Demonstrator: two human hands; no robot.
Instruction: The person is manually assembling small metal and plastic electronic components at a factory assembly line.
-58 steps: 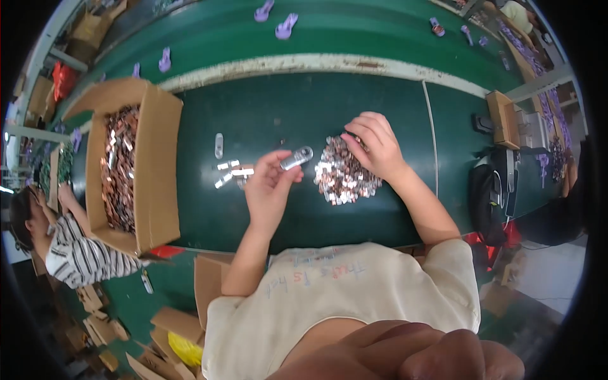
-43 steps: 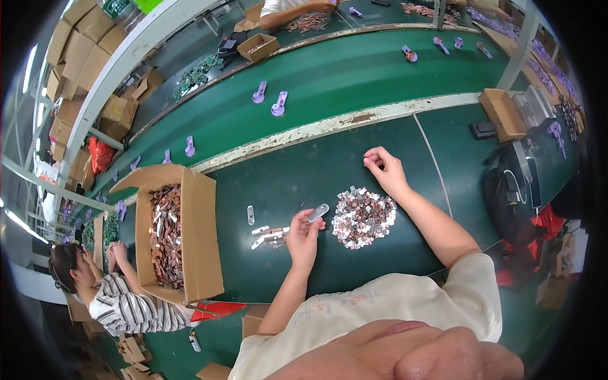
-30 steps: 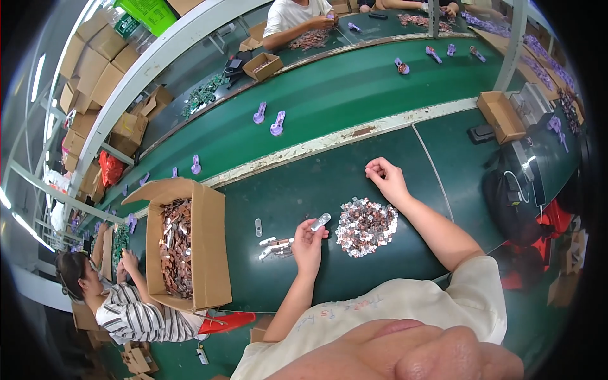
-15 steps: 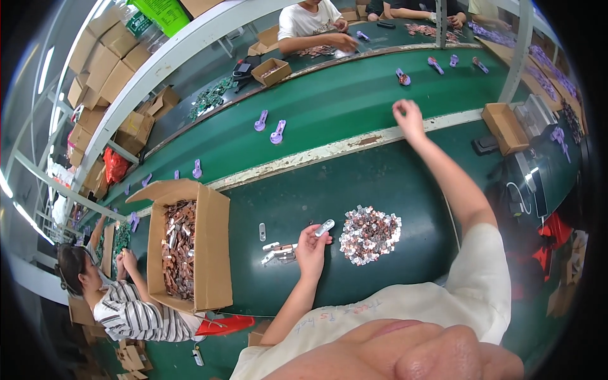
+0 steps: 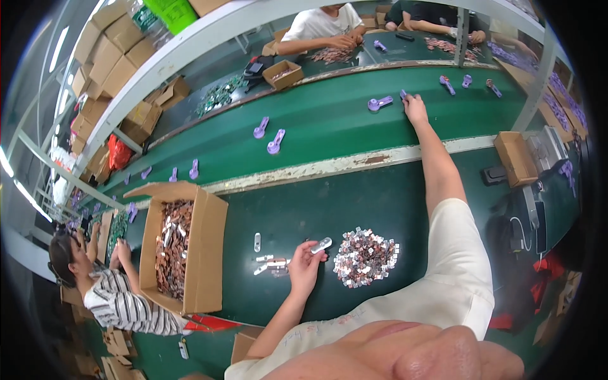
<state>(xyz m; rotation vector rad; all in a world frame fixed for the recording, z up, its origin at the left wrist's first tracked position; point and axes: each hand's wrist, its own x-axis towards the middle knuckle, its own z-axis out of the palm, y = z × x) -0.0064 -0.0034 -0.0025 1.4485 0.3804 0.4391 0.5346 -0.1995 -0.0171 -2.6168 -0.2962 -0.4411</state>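
Note:
My left hand [image 5: 304, 269] is closed in a pinch over the table. Its fingertips hold a small silver oblong metal plate [image 5: 322, 246]. To its right lies a heap of small silver and copper-coloured metal pieces [image 5: 365, 258]. Several flat silver strips [image 5: 272, 266] lie left of that hand, with a single oblong plate [image 5: 257, 242] beyond them. My right arm stretches across the pale rail, and my right hand [image 5: 415, 109] grips a purple plastic part [image 5: 403, 95] on the green belt; the fingers cover most of it. Another purple part [image 5: 380, 104] lies just left of this hand.
A tall cardboard box [image 5: 212, 253] full of copper-coloured strips stands at the left. The chipped rail [image 5: 354, 163] separates table from belt [image 5: 329, 120], where more purple parts lie. Co-workers sit at the left and across the belt. An open carton [image 5: 516, 158] stands at the right.
My right hand has reached farther over the belt and closed on a purple part. Another purple part now lies to its left. My left hand still holds its plate. The view has shifted slightly.

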